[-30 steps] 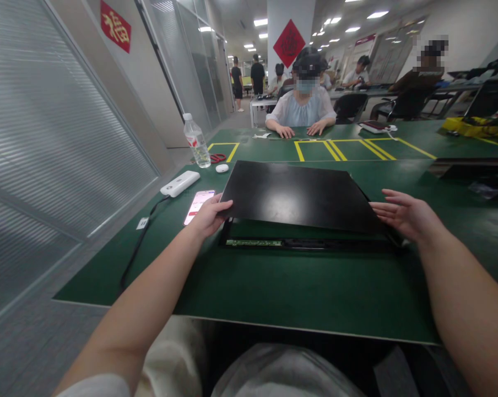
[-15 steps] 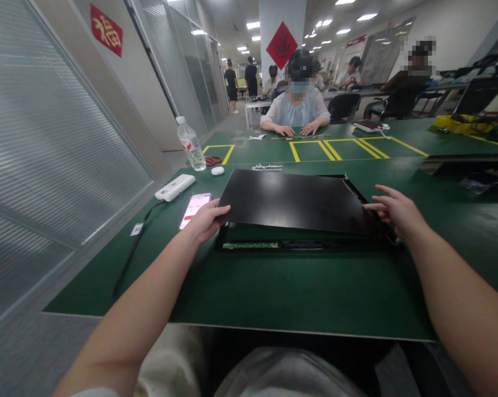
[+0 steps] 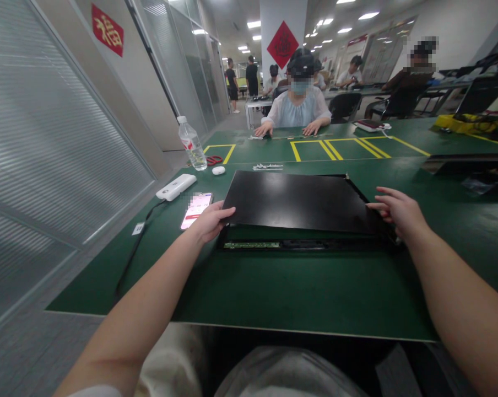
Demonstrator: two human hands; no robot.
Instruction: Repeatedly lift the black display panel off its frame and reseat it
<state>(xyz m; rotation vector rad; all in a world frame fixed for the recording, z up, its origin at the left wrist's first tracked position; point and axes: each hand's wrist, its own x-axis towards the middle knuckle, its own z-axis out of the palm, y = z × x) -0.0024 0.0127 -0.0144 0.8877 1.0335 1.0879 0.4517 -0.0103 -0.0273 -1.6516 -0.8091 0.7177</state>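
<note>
A large flat black panel (image 3: 298,201) lies on a black frame (image 3: 307,244) on the green table mat (image 3: 290,292); its near edge is still raised a little above the frame. A green circuit strip (image 3: 252,245) shows along the frame's near edge. My left hand (image 3: 210,221) grips the panel's near left corner, thumb on top. My right hand (image 3: 398,210) rests on the panel's right edge with its fingers spread over it.
To the left lie a phone (image 3: 196,210) with a lit screen, a white power bank (image 3: 176,187) with a black cable, a white earbud case (image 3: 218,170), red scissors (image 3: 213,160) and a water bottle (image 3: 192,143). Small metal parts (image 3: 267,166) lie behind the panel. A person (image 3: 299,105) works opposite.
The black panel has come down from a steep tilt to nearly flat on the frame. My right hand has moved in from beside the panel onto its right edge.
</note>
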